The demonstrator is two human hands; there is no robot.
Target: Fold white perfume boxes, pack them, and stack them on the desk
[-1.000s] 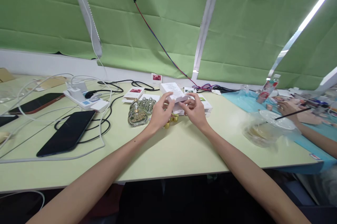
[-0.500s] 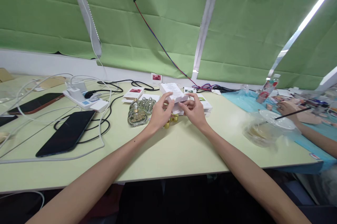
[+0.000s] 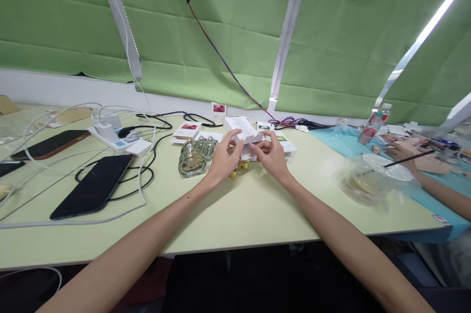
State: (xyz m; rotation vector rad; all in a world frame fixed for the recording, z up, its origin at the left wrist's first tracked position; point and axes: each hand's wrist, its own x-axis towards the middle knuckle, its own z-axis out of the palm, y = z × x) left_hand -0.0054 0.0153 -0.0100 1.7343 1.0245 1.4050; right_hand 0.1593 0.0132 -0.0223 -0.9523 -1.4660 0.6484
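Observation:
A small white carton with fine print is held between my two hands, its end flaps toward me. My left hand is closed on its left side, thumb and fingers at the edge. At the flaps on the right, my right hand pinches the cardboard. Several glass perfume bottles stand just left of my left hand. Gold caps lie on the table below the carton, partly hidden by my hands. Behind my right hand lie white boxes with a green picture.
A dark phone and a white power strip with tangled cables lie to the left. A bagged plastic cup with a black straw stands at right. Beyond it, another person's hand is over a blue sheet, near a bottle.

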